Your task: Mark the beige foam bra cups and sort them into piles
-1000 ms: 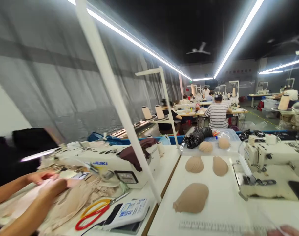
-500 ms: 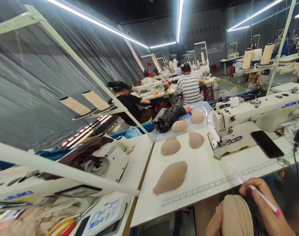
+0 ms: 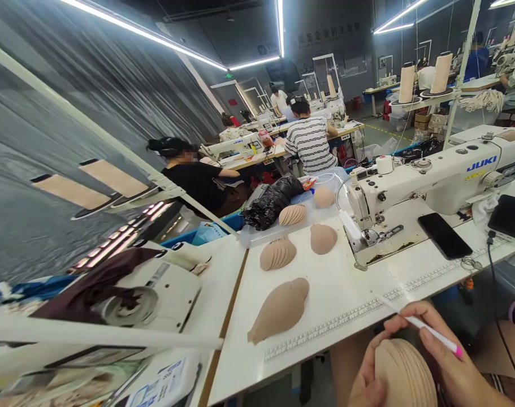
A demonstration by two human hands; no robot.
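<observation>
My left hand (image 3: 365, 381) cups the left side of a stack of beige bra cups (image 3: 403, 376) held at the bottom edge, below the white table (image 3: 346, 288). My right hand (image 3: 446, 356) rests on the stack's right side and pinches a thin white pen with a pink tip (image 3: 431, 333). On the table lie more beige cup stacks: a large one (image 3: 278, 310) in front, two smaller ones (image 3: 277, 253) (image 3: 323, 237) behind it. A white JUKI sewing machine (image 3: 435, 183) stands to the right.
A black phone (image 3: 444, 235) lies on the machine bed, a black device (image 3: 511, 216) further right. A clear tray (image 3: 257, 232) holds a black bag (image 3: 271, 206) and cups. A second sewing machine (image 3: 125, 294) stands left. Seated people work at tables beyond.
The view has swung right and down from the left workstation to my own table. My hands, holding the cup stack and pen, have come into view at the bottom.
</observation>
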